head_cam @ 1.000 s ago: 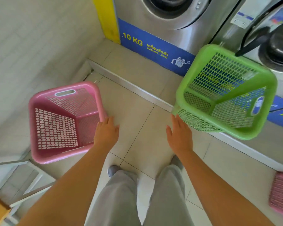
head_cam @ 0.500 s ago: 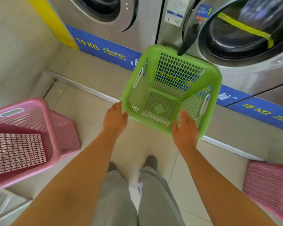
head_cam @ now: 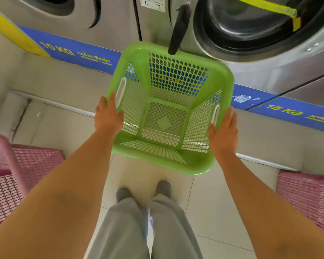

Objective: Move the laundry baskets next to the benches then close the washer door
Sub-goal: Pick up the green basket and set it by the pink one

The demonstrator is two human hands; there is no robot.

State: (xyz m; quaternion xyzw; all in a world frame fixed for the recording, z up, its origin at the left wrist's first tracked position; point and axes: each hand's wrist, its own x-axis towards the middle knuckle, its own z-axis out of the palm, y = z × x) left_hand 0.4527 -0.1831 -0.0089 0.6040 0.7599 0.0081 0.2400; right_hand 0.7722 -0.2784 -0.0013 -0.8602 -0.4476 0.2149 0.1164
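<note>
A green mesh laundry basket [head_cam: 165,161] stands in front of me on the raised step below the washers. My left hand [head_cam: 108,114] lies flat against its left rim beside the handle slot, fingers straight. My right hand [head_cam: 223,128] presses flat on the right rim by the other slot, thumb at the edge. Neither hand curls around the rim. A pink basket [head_cam: 17,174] sits at my left, another pink basket [head_cam: 307,199] at my right. The right washer's drum [head_cam: 251,30] shows open, and its black door handle [head_cam: 177,28] juts out over the green basket's far rim.
A second washer [head_cam: 101,19] stands at the left, marked 10 KG on a blue strip [head_cam: 77,51]. The step's metal edge [head_cam: 64,105] runs across the tiled floor. My feet [head_cam: 144,191] stand on the tiles just behind the green basket. A wall closes the left side.
My view has swung right, from the pink basket to the green one. Both hands have moved from its near edge out to its two sides and now touch the rim.
</note>
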